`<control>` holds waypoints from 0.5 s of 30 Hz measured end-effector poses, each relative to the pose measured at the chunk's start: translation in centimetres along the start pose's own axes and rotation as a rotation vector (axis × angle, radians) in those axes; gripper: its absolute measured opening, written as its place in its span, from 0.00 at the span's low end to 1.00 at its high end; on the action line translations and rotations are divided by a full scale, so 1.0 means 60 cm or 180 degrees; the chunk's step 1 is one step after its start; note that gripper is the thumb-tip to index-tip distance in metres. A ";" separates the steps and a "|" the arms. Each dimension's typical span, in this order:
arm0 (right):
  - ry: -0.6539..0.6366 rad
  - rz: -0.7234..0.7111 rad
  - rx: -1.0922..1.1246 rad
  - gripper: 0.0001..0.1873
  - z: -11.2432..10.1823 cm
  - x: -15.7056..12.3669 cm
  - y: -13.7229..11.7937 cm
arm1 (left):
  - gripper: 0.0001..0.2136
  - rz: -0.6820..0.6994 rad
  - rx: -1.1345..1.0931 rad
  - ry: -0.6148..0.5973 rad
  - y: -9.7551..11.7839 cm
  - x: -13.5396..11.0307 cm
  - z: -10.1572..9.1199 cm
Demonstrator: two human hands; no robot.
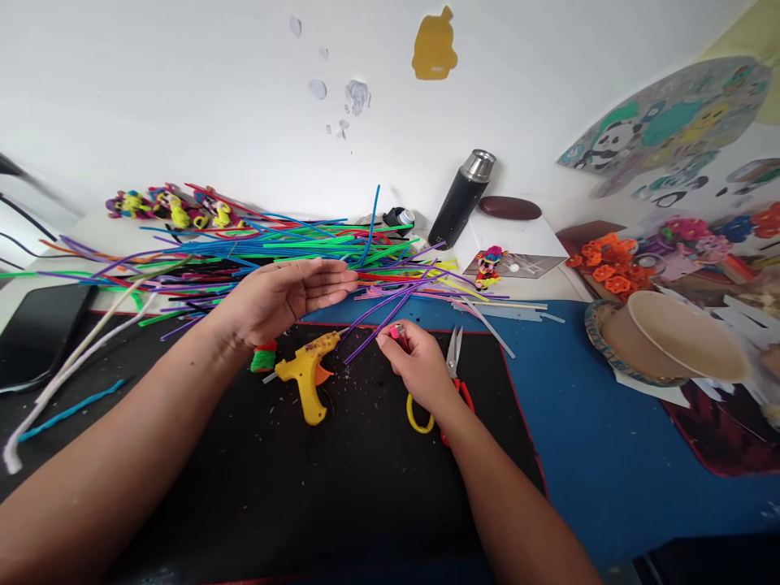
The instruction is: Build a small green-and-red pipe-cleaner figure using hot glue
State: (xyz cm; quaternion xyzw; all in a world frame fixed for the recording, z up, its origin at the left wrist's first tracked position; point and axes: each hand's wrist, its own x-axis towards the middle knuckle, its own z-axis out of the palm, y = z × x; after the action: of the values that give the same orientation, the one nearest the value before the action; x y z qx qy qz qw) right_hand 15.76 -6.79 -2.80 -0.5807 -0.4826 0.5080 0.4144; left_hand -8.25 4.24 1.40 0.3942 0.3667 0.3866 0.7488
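My left hand (pixel 286 294) hovers with its palm turned up and fingers stretched out together, empty, just in front of a big heap of coloured pipe cleaners (pixel 274 248). My right hand (pixel 418 366) is closed in a pinch on a small pink piece (pixel 395 331), with the end of a purple pipe cleaner (pixel 390 309) at its fingertips. A yellow glue gun (pixel 306 372) lies on the black mat (pixel 305 487) between my hands. Scissors (pixel 452 366) with red and yellow handles lie partly under my right hand. A small green and red piece (pixel 264 357) sits under my left wrist.
A black flask (pixel 461 199) stands by the wall next to a white box (pixel 517 240) with a small pipe-cleaner figure (pixel 487 266). Paper bowls (pixel 670 341) and orange flowers (pixel 609 268) are at the right. More figures (pixel 171 207) lie at the back left; a dark phone (pixel 40 329) lies at the left.
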 end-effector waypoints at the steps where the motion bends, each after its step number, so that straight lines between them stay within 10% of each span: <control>1: 0.0004 0.0001 0.0007 0.16 0.000 0.000 -0.001 | 0.15 -0.0007 0.0001 0.0011 0.000 0.000 0.001; 15: 0.0013 -0.0042 0.0032 0.16 -0.001 0.001 0.003 | 0.14 -0.0007 0.0277 0.0078 0.001 -0.009 0.024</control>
State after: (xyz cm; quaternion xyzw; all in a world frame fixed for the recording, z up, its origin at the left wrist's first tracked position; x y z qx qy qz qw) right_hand 15.85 -6.75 -2.98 -0.5766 -0.4830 0.5064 0.4216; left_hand -7.27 3.34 2.22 0.4213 0.3928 0.3743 0.7267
